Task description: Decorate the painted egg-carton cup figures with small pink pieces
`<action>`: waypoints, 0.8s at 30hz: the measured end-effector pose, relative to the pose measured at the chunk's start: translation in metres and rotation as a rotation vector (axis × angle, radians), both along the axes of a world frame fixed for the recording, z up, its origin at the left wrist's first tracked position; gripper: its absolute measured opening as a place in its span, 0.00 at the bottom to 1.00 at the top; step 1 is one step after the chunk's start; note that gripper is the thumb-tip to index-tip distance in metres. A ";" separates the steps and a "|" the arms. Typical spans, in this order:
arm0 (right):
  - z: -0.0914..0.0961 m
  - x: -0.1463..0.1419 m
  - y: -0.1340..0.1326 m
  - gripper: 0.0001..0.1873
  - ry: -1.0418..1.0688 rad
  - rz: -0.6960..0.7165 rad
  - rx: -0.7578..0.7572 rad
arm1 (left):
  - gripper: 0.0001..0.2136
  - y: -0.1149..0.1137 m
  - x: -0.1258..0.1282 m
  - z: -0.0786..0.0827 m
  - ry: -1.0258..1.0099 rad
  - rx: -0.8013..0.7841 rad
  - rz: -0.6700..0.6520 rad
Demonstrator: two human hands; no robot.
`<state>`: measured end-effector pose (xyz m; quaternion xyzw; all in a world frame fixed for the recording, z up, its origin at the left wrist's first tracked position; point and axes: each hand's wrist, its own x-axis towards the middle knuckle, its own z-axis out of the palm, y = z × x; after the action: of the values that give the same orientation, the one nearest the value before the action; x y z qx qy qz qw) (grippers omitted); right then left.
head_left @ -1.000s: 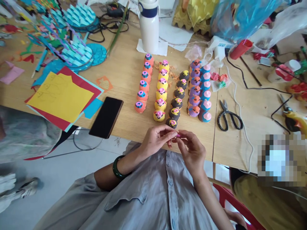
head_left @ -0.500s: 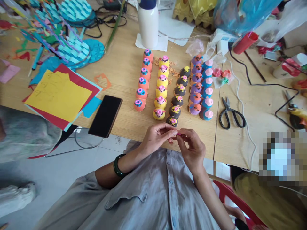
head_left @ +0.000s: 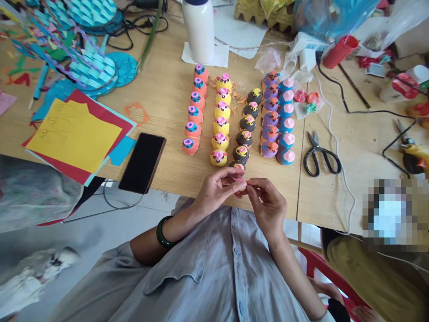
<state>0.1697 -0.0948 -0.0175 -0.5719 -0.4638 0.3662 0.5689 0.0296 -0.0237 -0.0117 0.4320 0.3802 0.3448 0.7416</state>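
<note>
A small bit of pink modelling clay point(head_left: 240, 180) is pinched between the thumb and fingers of my left hand point(head_left: 212, 190), close to the table's front edge. My right hand point(head_left: 270, 201) is closed too, its thumb and fingertips pressed together at the clay's right end. Just beyond my fingers runs a row of black domed figures point(head_left: 244, 138) with yellow and pink tops; my left fingers partly cover the nearest. Beside it stand rows of yellow figures point(head_left: 220, 141), orange figures point(head_left: 192, 129), purple figures point(head_left: 270, 118) and blue figures with pink tips point(head_left: 286, 125).
Left of the rows lie a black phone point(head_left: 142, 163) and stacked coloured paper point(head_left: 73, 136). Black-handled scissors point(head_left: 321, 154) lie to the right, near a white cable point(head_left: 338, 147). A white bottle point(head_left: 200, 33) stands behind. People sit at both sides.
The pink clay now shows more in my left fingers, and my right fingertips sit at its end. The view has shifted slightly, moving the table things left and up. A shoe at lower left moved right.
</note>
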 end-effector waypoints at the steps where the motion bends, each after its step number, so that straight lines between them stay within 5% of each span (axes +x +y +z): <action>1: 0.000 0.000 0.000 0.09 -0.001 -0.003 -0.009 | 0.14 0.000 0.000 0.000 0.009 0.005 -0.007; 15: 0.008 0.000 0.002 0.05 -0.198 -0.009 -0.048 | 0.14 0.002 -0.001 0.001 0.138 0.046 -0.040; 17: 0.011 0.001 0.002 0.01 -0.041 0.006 -0.134 | 0.13 0.002 -0.002 -0.001 0.178 0.099 -0.013; 20: 0.015 0.004 0.003 0.07 0.367 0.042 -0.292 | 0.12 0.004 -0.003 -0.003 0.215 0.151 0.064; 24: 0.016 0.009 0.007 0.13 0.592 -0.021 -0.343 | 0.12 0.006 -0.002 -0.004 0.110 0.023 0.091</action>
<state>0.1788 -0.0879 -0.0013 -0.5329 -0.2044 0.5829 0.5783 0.0275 -0.0178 -0.0153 0.4410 0.4358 0.3583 0.6980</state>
